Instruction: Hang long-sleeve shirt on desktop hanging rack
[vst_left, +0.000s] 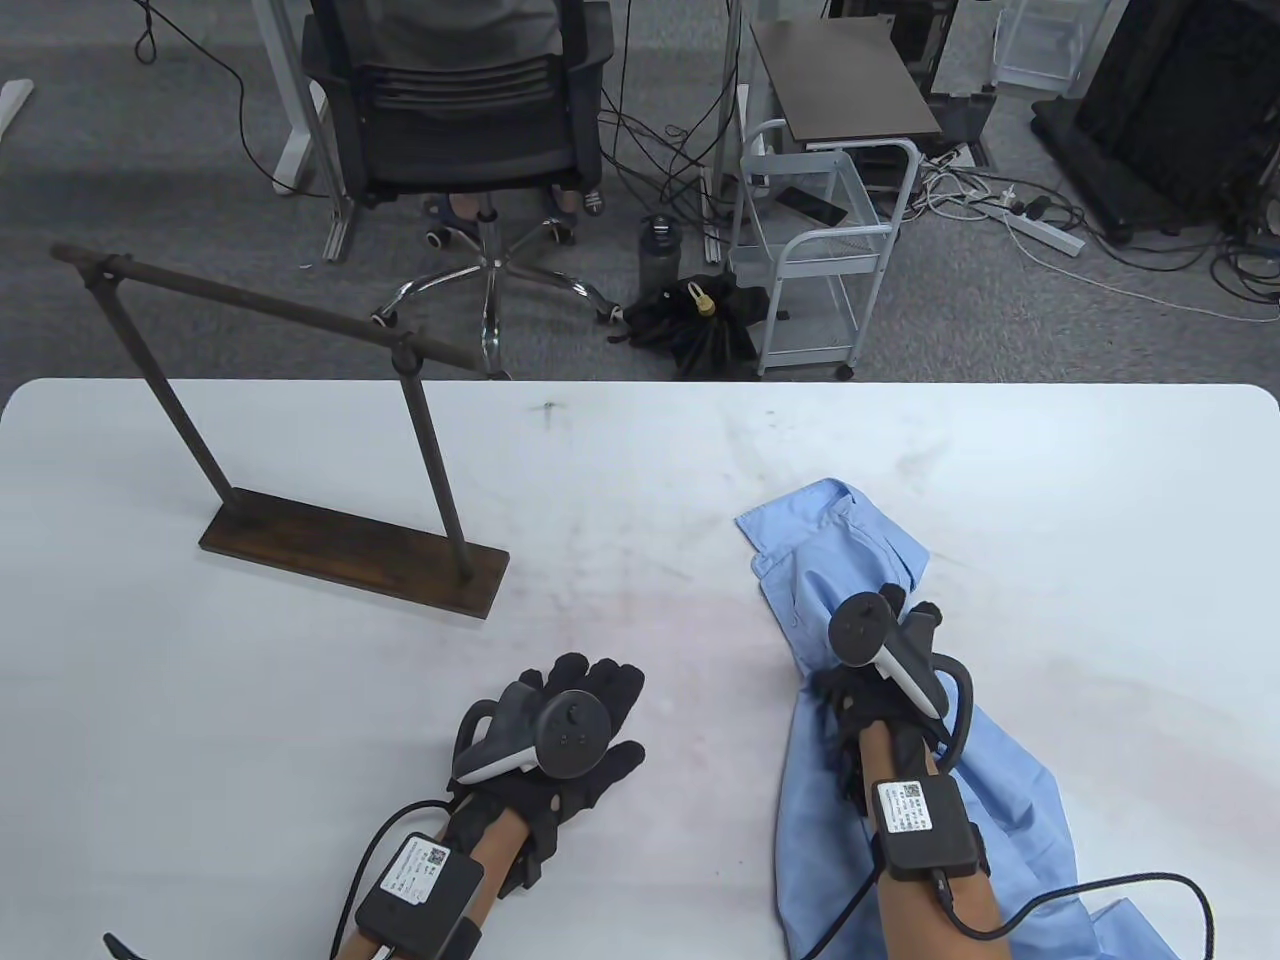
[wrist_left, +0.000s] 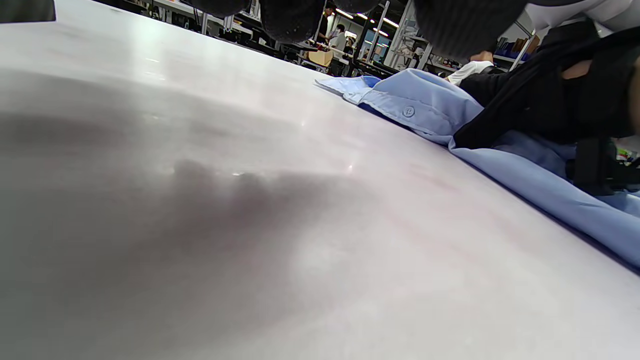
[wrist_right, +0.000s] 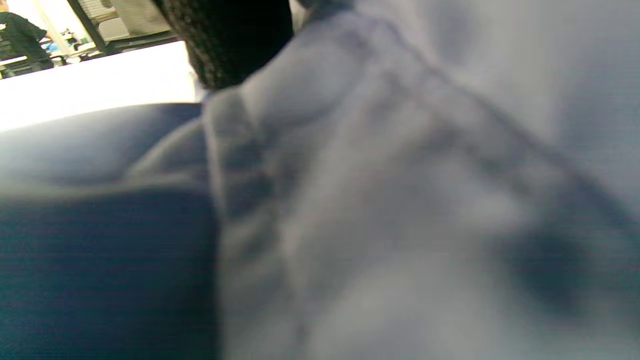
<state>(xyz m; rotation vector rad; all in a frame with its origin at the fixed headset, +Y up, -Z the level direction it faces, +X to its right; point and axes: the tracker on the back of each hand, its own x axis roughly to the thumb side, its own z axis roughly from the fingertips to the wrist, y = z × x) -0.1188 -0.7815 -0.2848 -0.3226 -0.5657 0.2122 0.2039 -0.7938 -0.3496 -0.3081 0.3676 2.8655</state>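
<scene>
White table (vst_left: 640, 450); right hand (vst_left: 880, 670) fingers bunched into blue shirt (vst_left: 850, 560); left hand (vst_left: 560, 730) fingers flat, spread, well apart from it

Left flat, right bunched up in fabric

Left hand (vst_left: 570, 730) lies palm down, fingers spread loose and holding nothing. Right hand (vst_left: 880, 670) sits further forward, fingers curled down into the shirt (vst_left: 830, 560), gripping a fold of it.

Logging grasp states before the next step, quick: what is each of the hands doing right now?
Left hand: open, fingers spread flat over the table, holding nothing.
Right hand: gripping the blue long-sleeve shirt.
</scene>
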